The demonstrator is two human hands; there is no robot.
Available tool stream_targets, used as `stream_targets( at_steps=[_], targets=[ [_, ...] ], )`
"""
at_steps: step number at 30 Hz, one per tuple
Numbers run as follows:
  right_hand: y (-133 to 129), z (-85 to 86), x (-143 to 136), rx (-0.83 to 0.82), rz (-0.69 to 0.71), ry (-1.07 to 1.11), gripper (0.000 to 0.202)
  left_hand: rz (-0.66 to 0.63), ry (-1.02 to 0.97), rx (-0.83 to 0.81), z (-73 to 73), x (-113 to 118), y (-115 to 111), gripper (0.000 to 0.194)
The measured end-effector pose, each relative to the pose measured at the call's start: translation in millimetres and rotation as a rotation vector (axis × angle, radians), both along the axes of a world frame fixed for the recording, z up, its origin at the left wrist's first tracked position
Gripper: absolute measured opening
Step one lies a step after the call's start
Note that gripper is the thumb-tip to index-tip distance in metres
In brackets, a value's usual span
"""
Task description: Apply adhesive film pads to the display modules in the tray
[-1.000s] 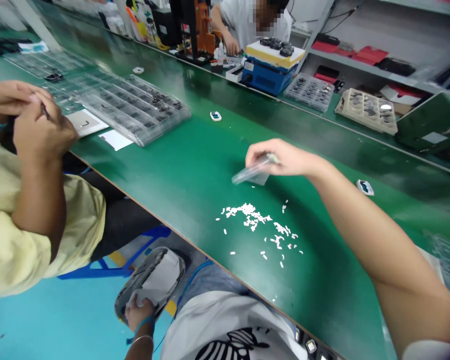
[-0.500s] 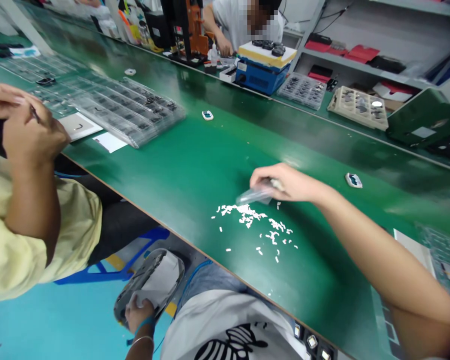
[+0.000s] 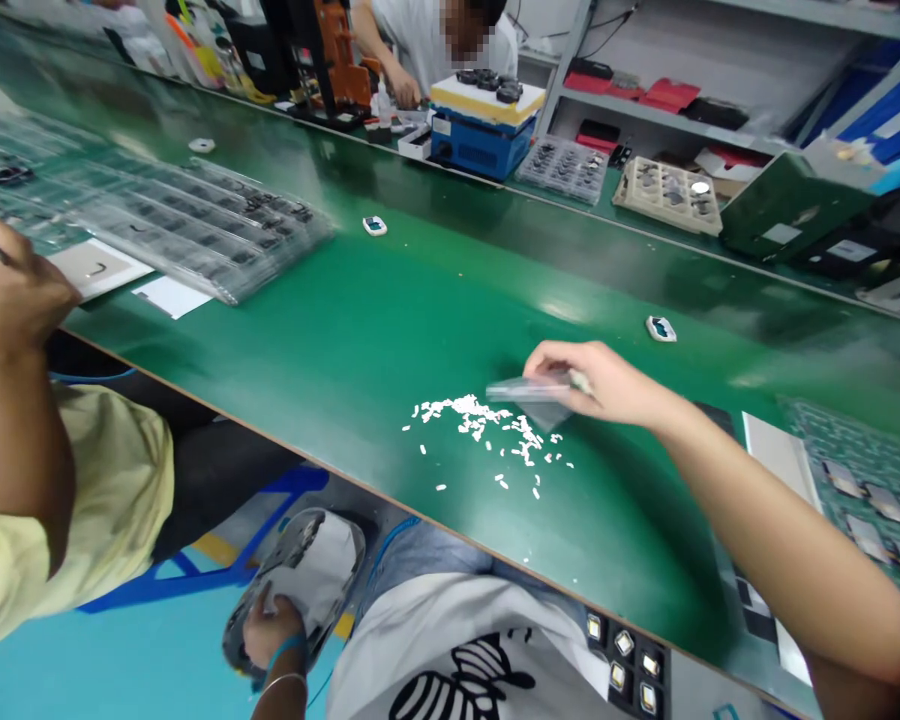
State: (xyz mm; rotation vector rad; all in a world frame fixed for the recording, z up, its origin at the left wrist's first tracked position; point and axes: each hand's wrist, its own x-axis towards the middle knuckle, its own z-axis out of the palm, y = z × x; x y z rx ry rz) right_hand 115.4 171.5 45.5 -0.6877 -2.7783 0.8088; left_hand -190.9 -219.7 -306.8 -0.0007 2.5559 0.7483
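My right hand (image 3: 589, 380) is over the green table, fingers closed on a clear plastic bag (image 3: 529, 392) that hangs flat and slightly blurred. A pale bit shows between its fingers. Just below and to the left, a scatter of small white pieces (image 3: 469, 408) lies on the tabletop. Low beside my lap, my left hand (image 3: 274, 630) reaches into a grey waste bin (image 3: 229, 640). Its fingers are curled at a thin white sheet (image 3: 296, 578), and more white paper lies in the bin.
Stacked clear trays (image 3: 217, 225) stand left, near a co-worker's hand (image 3: 19, 290). Small white dishes (image 3: 661, 329) sit across the green table (image 3: 330, 370). Boards (image 3: 870, 495) lie at right; a black tray of square parts (image 3: 622, 665) is beside my lap. Another person works opposite.
My right hand has moved slightly right, away from the white pieces, and the bag is more level. My left hand stays at the bin. The view has shifted right.
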Motion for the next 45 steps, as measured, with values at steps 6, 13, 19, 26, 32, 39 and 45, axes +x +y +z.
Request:
stream_targets(
  at_steps=[6,13,19,26,32,39,45],
  targets=[
    [16,2.9,53,0.174,-0.300,-0.038,0.016,0.280,0.077,0.002,16.0,-10,30,0.050],
    [-29,-14.3,30,0.048,-0.184,-0.014,0.013,0.347,-0.180,0.494,63.3,-22,59,0.034],
    [-22,4.3,71,0.175,-0.403,-0.008,0.017,0.292,-0.467,0.807,101.0,-13,64,0.031],
    [-53,-16.0,75,0.111,-0.451,-0.086,0.018,0.165,-0.804,0.932,120.1,43,77,0.040],
    [-84,-5.0,67,0.029,-0.482,0.010,0.017,0.051,-1.055,0.925,129.6,79,82,0.043],
    [-106,-18.4,65,-0.099,-0.623,0.028,0.013,-0.093,-1.290,0.935,161.0,90,91,0.038],
    [-116,-28.7,26,-0.171,-0.592,0.131,0.019,-0.193,-1.359,0.945,186.1,83,105,0.034]
  ],
)
